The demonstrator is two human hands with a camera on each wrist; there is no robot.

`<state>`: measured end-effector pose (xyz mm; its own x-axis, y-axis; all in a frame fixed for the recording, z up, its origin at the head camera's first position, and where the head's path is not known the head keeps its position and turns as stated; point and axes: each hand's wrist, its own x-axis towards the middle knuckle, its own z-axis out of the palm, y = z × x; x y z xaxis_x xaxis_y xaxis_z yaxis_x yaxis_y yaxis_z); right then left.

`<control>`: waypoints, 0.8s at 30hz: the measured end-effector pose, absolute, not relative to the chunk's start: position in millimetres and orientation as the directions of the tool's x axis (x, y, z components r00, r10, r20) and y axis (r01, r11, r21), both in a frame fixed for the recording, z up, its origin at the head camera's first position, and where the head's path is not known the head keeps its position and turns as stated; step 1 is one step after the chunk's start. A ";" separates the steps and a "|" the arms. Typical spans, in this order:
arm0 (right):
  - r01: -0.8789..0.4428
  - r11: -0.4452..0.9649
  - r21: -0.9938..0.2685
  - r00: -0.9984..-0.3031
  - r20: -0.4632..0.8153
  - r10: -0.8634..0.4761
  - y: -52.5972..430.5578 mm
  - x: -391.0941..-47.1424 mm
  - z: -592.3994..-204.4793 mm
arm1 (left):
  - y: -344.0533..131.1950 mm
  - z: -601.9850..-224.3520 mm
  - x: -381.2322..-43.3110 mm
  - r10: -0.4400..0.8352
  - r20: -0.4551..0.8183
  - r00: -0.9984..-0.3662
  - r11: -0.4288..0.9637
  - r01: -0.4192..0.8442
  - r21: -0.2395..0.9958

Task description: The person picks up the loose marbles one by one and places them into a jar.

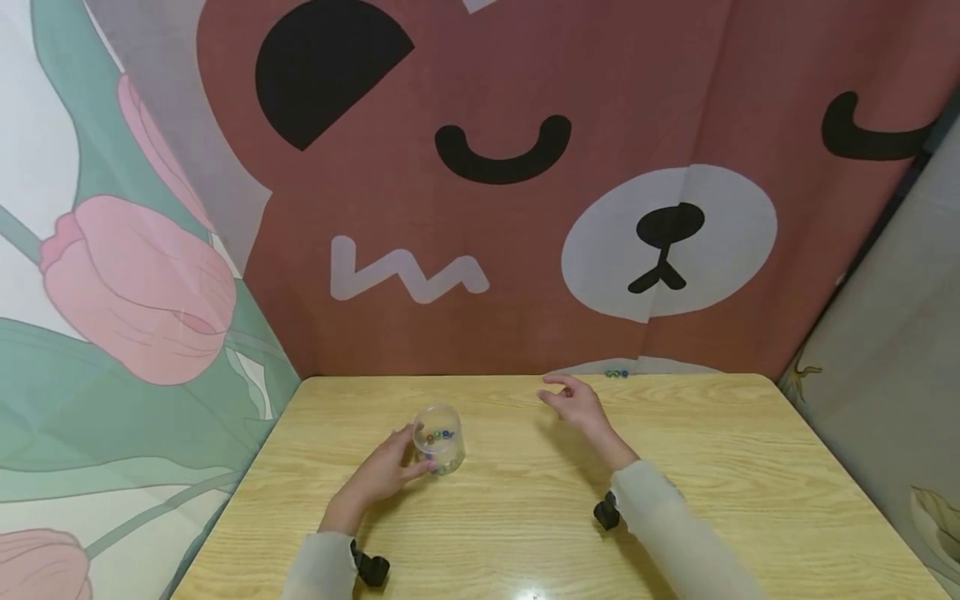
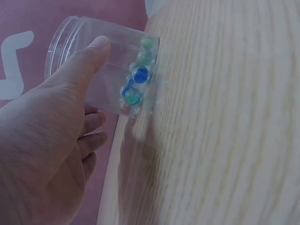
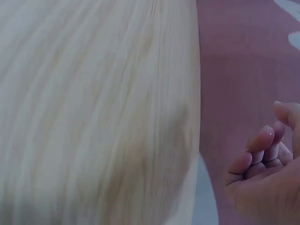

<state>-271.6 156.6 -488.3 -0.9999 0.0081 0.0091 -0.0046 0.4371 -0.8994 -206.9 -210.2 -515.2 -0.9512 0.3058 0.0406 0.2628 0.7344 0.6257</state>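
My left hand holds a clear plastic jar from its left side, thumb across the near wall. Upright on the table, the jar has several glass marbles at its bottom, blue, green and clear among them. To the right of the jar, my right hand hovers over the back part of the table with nothing in it. Its fingers are bent loosely, and index finger and thumb stand apart. A few small green and blue marbles lie at the table's back edge, beyond that hand and to its right.
The pale wood-grain table ends against a brown curtain with a bear face on it. A tulip-print curtain hangs on the left and a pale one on the right. Each wrist wears a small black camera.
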 end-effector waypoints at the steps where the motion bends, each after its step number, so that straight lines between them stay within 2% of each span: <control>1: 0.002 0.446 -0.895 -1.000 0.004 0.012 161.2 -273.4 -489.0 | -210.2 -514.8 -206.4 0.305 0.042 -0.951 0.733 0.263 0.627; 14: 0.056 0.446 -0.893 -0.996 -0.019 0.087 217.4 -287.2 -496.9 | -211.4 -514.0 -206.1 0.298 0.033 -0.954 0.742 0.253 0.621; 24: 0.186 0.487 -0.853 -0.970 -0.079 0.232 257.5 -295.0 -508.3 | -211.9 -514.6 -206.9 0.301 0.024 -0.953 0.741 0.249 0.623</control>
